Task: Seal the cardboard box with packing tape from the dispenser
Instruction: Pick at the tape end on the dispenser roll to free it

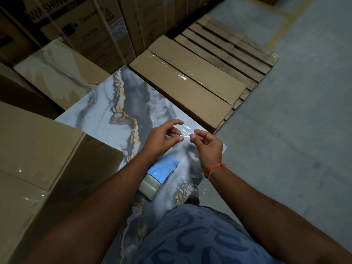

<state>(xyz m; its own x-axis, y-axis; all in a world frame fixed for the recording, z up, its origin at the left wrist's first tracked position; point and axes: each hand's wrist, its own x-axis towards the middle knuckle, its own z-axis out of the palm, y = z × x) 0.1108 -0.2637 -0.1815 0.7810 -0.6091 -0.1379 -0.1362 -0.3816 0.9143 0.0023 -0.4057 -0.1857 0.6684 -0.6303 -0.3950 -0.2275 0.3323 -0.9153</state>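
Observation:
A short piece of clear tape [185,131] is stretched between my two hands above a marble-patterned slab [118,113]. My left hand [162,139] pinches its left end, fingers partly spread. My right hand [208,145] pinches the right end between thumb and forefinger. The blue tape dispenser [162,169] with its clear roll [149,186] lies on the slab under my left forearm. A long flat cardboard box [190,82] with clear tape along its seam lies beyond the slab on a wooden pallet [234,44].
A large cardboard box [38,159] with shiny tape stands at the left. Another marble-patterned slab [53,69] and tall printed cartons [91,29] fill the back left. Bare concrete floor [295,130] runs along the right. A shoe [193,200] shows near the slab's edge.

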